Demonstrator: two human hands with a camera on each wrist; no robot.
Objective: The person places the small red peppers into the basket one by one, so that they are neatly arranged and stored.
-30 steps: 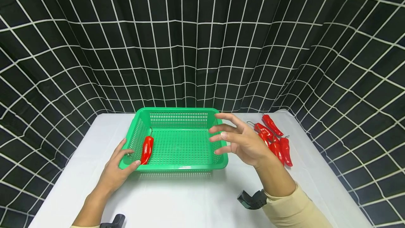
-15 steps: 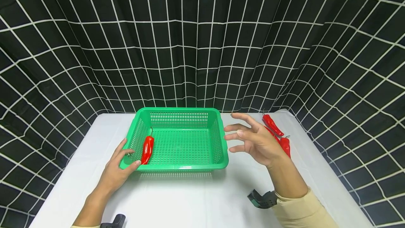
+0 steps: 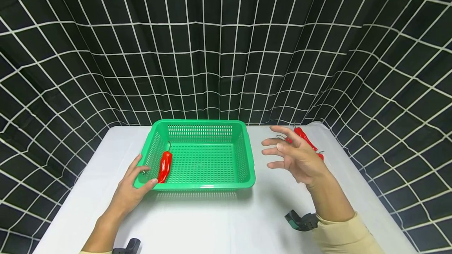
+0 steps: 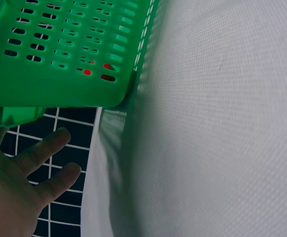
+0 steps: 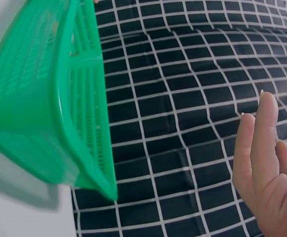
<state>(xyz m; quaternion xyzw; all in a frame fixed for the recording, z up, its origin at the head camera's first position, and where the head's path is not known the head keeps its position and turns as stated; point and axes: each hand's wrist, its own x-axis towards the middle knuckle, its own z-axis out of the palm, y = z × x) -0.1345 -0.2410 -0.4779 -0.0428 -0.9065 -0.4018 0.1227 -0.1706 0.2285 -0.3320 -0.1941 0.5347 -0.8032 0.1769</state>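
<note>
A green plastic basket with slotted walls stands on the white table. Inside it, along the left wall, lies one red chili pepper with a curved stem. My left hand rests at the basket's front left corner, thumb along the front rim and index finger over the left rim. In the left wrist view two straight, spread fingers stick out beside the basket. To the right of the basket my right hand hovers with fingers apart, holding nothing. It partly hides the red peppers behind it.
White cloth covers the table, and a black curtain with a white grid rises at the back and sides. A dark camera mount sits on the right wrist, another mount on the left.
My right hand has moved right, from over the basket's right rim to in front of the pepper pile, now covering most of it. The left hand and basket have stayed put.
</note>
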